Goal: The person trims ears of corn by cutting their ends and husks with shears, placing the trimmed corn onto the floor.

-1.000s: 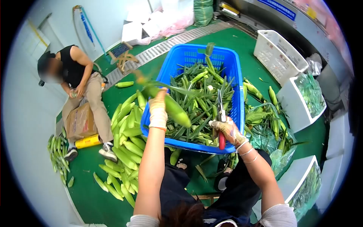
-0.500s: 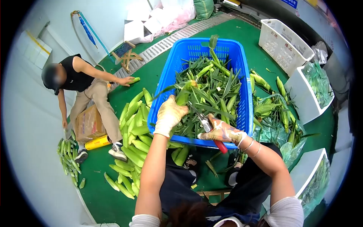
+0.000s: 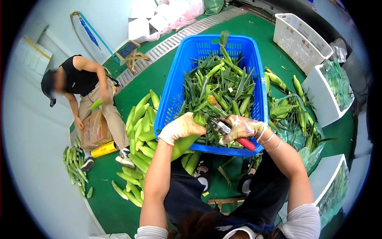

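Observation:
My left hand (image 3: pixel 183 128), in a pale glove, is closed around a green-husked ear of corn (image 3: pixel 184 145) at the near edge of the blue basket (image 3: pixel 164 126). In my patterned-gloved right hand (image 3: pixel 243 129) is a pair of pruning shears (image 3: pixel 246 144) with a red handle. Their blades reach the upper end of the ear, though leaves partly hide the contact. Cut leaves and husk tips (image 3: pixel 219 83) fill much of the basket, and a brownish silk tip (image 3: pixel 213 101) shows just beyond the blades.
Husked corn ears (image 3: pixel 139 131) are heaped left of the basket. A seated co-worker (image 3: pixel 89 83) is beside a cardboard box (image 3: pixel 96 129) and smaller green ears (image 3: pixel 73 163). Right are leafy stalks on green plastic (image 3: pixel 292 135), white foam boxes (image 3: pixel 320 97) and a white crate (image 3: pixel 298 49).
My left hand has lowered the ear toward me and slightly right. The shears have moved right with my right hand. The co-worker's arm has swung back from the pile, carrying a green ear.

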Demonstrator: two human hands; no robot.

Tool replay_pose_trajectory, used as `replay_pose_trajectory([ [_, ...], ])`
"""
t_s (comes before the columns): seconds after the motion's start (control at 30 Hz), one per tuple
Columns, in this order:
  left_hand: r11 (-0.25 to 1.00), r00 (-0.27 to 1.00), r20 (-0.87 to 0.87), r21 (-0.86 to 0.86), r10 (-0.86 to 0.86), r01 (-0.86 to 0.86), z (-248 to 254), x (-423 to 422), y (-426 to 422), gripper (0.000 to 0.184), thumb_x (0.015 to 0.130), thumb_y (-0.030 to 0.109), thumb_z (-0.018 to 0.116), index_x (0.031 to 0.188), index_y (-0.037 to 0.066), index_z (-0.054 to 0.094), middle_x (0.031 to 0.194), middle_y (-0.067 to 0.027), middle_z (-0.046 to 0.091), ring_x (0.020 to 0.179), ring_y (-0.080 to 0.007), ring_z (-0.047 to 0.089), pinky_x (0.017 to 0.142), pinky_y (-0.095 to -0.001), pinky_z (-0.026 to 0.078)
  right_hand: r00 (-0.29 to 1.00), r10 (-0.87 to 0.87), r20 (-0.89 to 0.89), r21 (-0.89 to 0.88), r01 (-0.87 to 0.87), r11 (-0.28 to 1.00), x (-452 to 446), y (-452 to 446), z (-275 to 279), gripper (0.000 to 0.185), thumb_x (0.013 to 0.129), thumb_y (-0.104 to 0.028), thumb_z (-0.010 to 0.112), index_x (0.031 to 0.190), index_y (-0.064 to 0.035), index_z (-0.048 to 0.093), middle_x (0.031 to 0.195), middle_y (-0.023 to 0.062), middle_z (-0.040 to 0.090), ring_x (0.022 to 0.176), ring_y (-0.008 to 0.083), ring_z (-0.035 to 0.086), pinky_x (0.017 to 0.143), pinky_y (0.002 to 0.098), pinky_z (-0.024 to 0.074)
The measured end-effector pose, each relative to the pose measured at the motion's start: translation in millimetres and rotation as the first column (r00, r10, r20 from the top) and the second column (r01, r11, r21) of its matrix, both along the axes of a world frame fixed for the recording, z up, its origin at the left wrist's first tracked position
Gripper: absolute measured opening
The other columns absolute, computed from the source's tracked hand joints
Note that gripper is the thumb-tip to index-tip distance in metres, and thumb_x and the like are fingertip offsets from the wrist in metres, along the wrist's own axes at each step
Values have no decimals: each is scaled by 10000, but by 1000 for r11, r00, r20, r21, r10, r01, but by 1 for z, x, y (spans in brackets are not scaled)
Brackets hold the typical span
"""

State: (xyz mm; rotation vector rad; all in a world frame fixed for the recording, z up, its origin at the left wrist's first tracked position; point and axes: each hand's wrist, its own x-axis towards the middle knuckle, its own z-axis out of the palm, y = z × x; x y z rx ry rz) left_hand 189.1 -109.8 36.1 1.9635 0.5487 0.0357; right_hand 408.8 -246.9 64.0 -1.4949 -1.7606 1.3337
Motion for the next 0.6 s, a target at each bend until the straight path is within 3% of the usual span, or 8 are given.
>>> replay_pose_trajectory([
  [0.07,991,1000,19,130,-20,17,3,-2,4,243,734,189,740,898,24,668,857,-70,701,780,-147,624,854,-323,437,974,-132,-183,-230,88,969,-6,3,-16,391,681,-294,759,883,-10,582,675,55,601,574,150,587,545,284,488],
  [0.1,962,973,-62,-153,221,-228,13,2,-2,281,723,163,756,935,8,654,892,-75,698,807,-130,625,862,-325,451,913,-270,-305,-324,167,931,-11,5,-26,346,715,-281,734,850,-5,575,663,58,591,524,138,564,486,283,485],
  [0.17,981,990,88,-167,114,-98,5,4,2,469,699,113,781,1104,-21,586,989,-96,668,858,-123,611,844,-310,486,762,-480,-436,-270,397,877,-6,16,-38,350,740,-290,716,857,2,562,674,56,586,538,146,563,482,302,496],
  [0.2,964,961,116,-127,250,-235,6,0,-1,577,698,114,786,1195,-15,521,1025,-99,657,855,-124,612,823,-301,498,766,-516,-383,-234,460,857,-2,14,-30,370,755,-300,703,906,5,557,704,65,586,535,146,552,489,294,494],
  [0.33,870,861,162,-208,482,-448,8,1,3,808,688,136,809,1337,-49,365,992,-108,665,872,-141,622,838,-286,502,938,-194,-287,-55,186,981,-9,-19,-21,599,740,-419,738,1091,14,520,986,107,611,937,204,584,856,332,473],
  [0.47,841,836,132,-197,532,-504,2,2,7,822,678,151,810,1319,-92,356,917,-143,693,874,-151,633,850,-282,500,989,-140,-52,-224,125,967,-34,-28,2,682,698,-487,737,1077,30,503,954,151,587,904,237,561,805,335,442],
  [0.53,918,916,72,0,395,-396,7,0,2,212,748,149,740,885,-5,687,934,-47,696,928,-116,632,930,-293,450,969,-234,-79,-149,220,964,-39,-20,-39,748,671,-521,739,1084,50,491,941,181,586,888,255,567,800,346,450],
  [0.6,897,895,111,-156,432,-413,20,10,-14,191,745,152,738,855,2,696,940,-45,688,907,-112,627,922,-290,453,964,-255,-78,0,256,967,-41,-12,-35,667,704,-476,735,1062,44,523,868,142,600,794,229,583,751,355,479],
])
